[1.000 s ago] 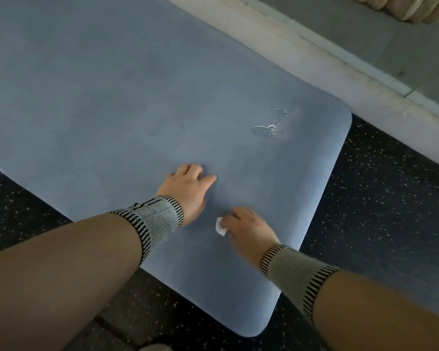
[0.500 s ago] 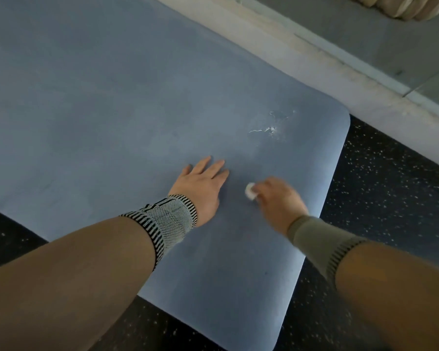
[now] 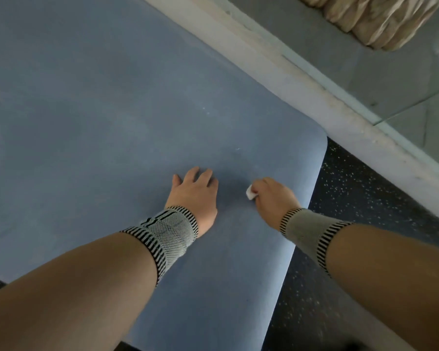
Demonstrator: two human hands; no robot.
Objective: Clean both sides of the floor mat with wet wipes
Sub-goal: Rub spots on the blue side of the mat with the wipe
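The blue floor mat [image 3: 91, 102] is laid flat on the dark speckled floor [image 3: 360, 188], its rounded corner close to a pale ledge [image 3: 302, 79]. The left hand [image 3: 194, 192] is pressed palm-down on the mat, fingers relaxed and slightly spread. Just beside it, a small white wet wipe [image 3: 251, 192] is held against the mat by the curled fingers of the right hand [image 3: 273, 196]. Striped wrist bands [image 3: 162, 231] are worn on both wrists.
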